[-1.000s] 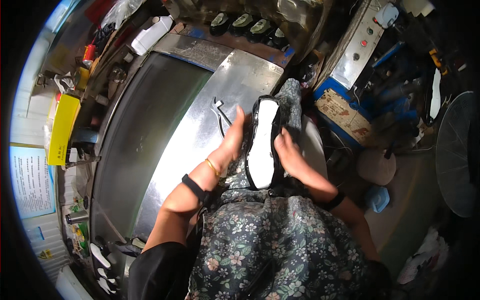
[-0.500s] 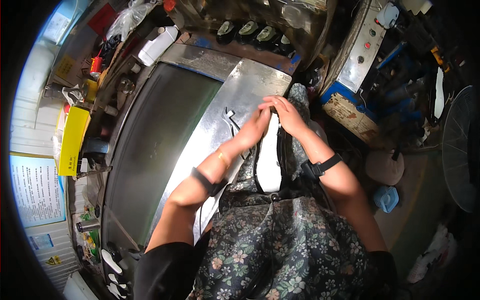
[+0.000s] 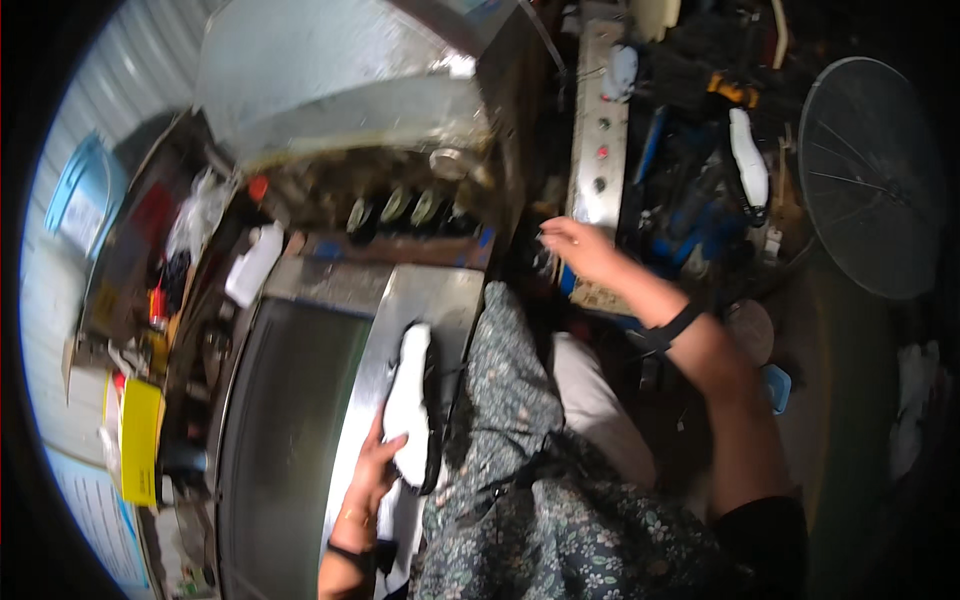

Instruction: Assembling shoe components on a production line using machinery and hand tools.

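Note:
A black shoe with a white sole (image 3: 410, 410) lies sole up over the bare metal ledge (image 3: 440, 300) beside my lap. My left hand (image 3: 374, 462) grips it near its lower end, the thumb lying across the white sole. Out to the right, my right hand (image 3: 582, 250) is raised with its fingers stretched and apart, and I see nothing in it. It is in front of the lower end of a control panel (image 3: 598, 140) with several buttons.
To the left of the ledge runs a dark conveyor belt (image 3: 285, 430). Several dark shoes (image 3: 395, 208) stand in a row at its far end. Another white-soled shoe (image 3: 748, 165) is among dark machinery at the right, near a large fan (image 3: 875, 180). A yellow box (image 3: 142, 440) is at far left.
My view has swung right and up. My left hand has moved the shoe from my lap to the ledge on the left. My right hand has left the shoe and moved out toward the panel.

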Motion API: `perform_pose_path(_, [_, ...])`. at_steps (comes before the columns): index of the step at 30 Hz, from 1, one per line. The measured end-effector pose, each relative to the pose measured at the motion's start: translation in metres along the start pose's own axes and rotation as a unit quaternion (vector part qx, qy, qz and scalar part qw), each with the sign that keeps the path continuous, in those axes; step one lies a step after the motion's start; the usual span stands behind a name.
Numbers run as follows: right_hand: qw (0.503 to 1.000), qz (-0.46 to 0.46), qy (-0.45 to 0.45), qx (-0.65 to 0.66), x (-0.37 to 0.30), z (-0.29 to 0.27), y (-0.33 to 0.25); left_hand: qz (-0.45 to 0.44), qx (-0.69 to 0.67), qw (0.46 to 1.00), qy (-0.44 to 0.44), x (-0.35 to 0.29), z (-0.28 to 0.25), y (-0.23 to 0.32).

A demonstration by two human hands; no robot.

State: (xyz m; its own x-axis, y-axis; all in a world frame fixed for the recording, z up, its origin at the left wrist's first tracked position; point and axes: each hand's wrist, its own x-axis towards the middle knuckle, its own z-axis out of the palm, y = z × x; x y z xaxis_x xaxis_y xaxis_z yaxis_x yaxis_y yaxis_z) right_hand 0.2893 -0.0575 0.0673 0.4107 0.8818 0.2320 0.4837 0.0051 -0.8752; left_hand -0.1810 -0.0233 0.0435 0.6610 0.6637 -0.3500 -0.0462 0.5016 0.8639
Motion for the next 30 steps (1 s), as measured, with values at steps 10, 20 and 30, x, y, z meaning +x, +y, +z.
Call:
perform_pose_path(10, [0.749, 0.183, 0.376, -0.514, -0.021, -0.287, -0.022, -0.029, 0.741, 0.671, -0.003, -0.034, 0.034, -0.006])
perform_pose_path(20, [0.895, -0.309, 0.058, -0.315, -0.101, -0.07, -0.119, -0.121, -0.087, 0.961, -0.234, 0.072, 0.09, 0.103])
perform_pose_path(30, [0.881, -0.329, -0.197, -0.277, -0.044, 0.06, -0.099, -0.065, -0.147, 0.987, 0.017, 0.061, 0.0, 0.121])
